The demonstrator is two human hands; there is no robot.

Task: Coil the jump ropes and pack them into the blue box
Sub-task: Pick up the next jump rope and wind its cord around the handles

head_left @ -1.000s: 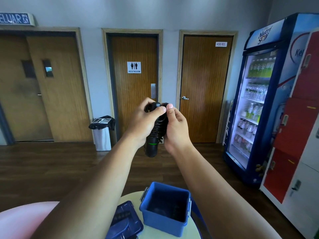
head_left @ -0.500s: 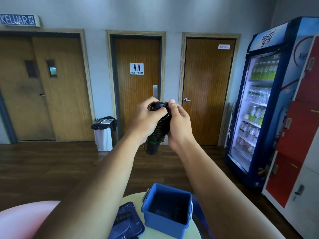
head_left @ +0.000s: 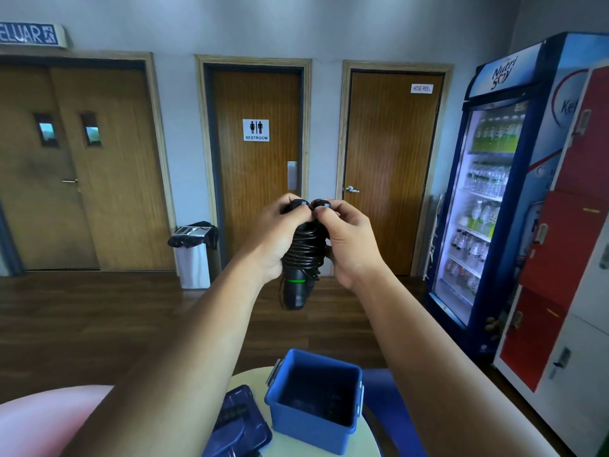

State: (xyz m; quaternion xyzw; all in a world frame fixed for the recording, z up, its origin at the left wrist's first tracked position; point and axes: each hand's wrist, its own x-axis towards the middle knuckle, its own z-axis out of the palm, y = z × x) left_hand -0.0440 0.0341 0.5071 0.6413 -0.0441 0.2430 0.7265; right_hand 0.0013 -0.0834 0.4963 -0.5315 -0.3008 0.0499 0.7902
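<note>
Rope: one black jump rope (head_left: 301,252), its cord wound in tight turns round the two handles, is held upright in the air in front of the person, well above the table (head_left: 255,379). The lower handle end, with its green band (head_left: 295,281), sticks out below the turns. A short loop of cord hangs loose beside it. Both handle caps show at the top.

Left hand (head_left: 273,239): fingers (head_left: 278,207) curled round the left side of the bundle, thumb up by one cap.

Right hand (head_left: 349,239): curled on the right side, fingertips pinching at the top by the other cap. They are probably on the cord's tail, but the tail is too small to make out.

Step, as judged: coiling nearly done, with the cord's end being tucked or secured. Packing of this rope is not yet begun.

Blue box (head_left: 313,433): stands open on the table, below the bundle and well apart from it. Dark shapes lie in its bottom; I cannot tell what they are. The blue lid (head_left: 237,423) lies just beside the box, on its left.

Next move calls for a firm hold so the turns do not spring loose, then one hand to carry the bundle down into the box. The bundle will likely need tilting to sit within the walls.
</note>
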